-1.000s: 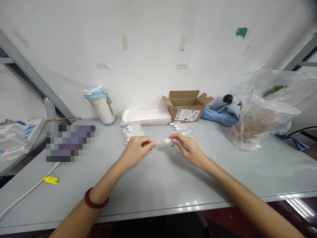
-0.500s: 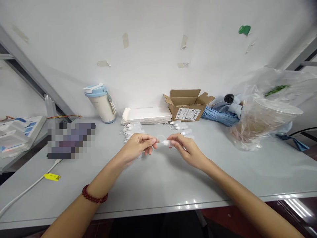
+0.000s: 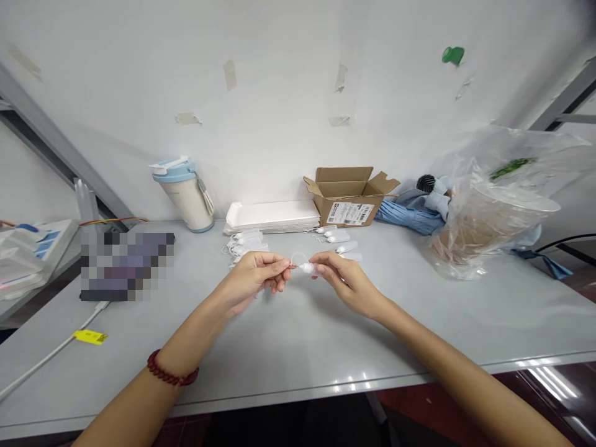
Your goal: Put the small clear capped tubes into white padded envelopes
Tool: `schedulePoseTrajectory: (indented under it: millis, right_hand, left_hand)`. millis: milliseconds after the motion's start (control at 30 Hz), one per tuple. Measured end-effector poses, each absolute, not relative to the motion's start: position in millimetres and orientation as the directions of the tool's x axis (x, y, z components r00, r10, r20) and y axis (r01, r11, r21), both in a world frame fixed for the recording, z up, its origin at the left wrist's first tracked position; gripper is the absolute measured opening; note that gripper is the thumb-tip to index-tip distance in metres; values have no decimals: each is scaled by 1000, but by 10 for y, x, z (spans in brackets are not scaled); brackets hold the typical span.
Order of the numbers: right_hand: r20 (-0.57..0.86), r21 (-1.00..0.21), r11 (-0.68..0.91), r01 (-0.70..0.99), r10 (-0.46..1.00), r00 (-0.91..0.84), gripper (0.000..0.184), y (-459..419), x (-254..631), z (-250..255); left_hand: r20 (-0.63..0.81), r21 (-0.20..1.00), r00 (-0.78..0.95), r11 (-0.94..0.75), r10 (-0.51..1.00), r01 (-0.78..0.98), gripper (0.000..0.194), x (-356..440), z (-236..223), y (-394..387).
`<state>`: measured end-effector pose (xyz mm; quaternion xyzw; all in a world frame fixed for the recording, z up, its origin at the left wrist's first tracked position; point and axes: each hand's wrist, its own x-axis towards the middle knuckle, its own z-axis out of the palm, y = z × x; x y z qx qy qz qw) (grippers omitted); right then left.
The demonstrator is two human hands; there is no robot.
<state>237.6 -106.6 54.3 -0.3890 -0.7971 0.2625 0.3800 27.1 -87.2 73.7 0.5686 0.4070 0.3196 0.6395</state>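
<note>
Over the middle of the table, my right hand (image 3: 347,279) pinches a small white-and-clear squeeze bottle (image 3: 308,268) on its side, its nozzle pointing left. My left hand (image 3: 256,279) faces it with thumb and index finger closed at the tip end. A thin pale strap (image 3: 299,256) arches from the bottle's neck to those left fingers. What the left fingers grip is too small to make out, perhaps the strap's end. Beyond my left hand lies a group of similar bottles (image 3: 249,239). Several more bottles (image 3: 339,237) lie loose behind my right hand.
At the wall stand a cream tumbler (image 3: 189,202), flat white boxes (image 3: 274,217) and an open cardboard box (image 3: 351,211). Blue cloth (image 3: 410,217) and a plastic-bagged tub (image 3: 498,223) are at the right. A cable (image 3: 46,363) runs along the left.
The whole view has shifted slightly, so things appear a little further left. Both hands keep the same hold, with the bottle's tip still close to the left fingers.
</note>
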Motion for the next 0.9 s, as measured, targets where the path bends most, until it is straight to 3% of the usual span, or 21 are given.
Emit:
schedulePoseTrajectory:
  millis: [667,900]
  right_hand:
    - [412,-710,560,427,822,-393,17,-1094,2334,520]
    - [349,-734,485,476,870,-348,17,-1088,2318,445]
  left_hand:
    - [-131,991,464,127,876,40,24,273,741,-882]
    - [-35,972,336,-46,941,231,25,366,725,-920]
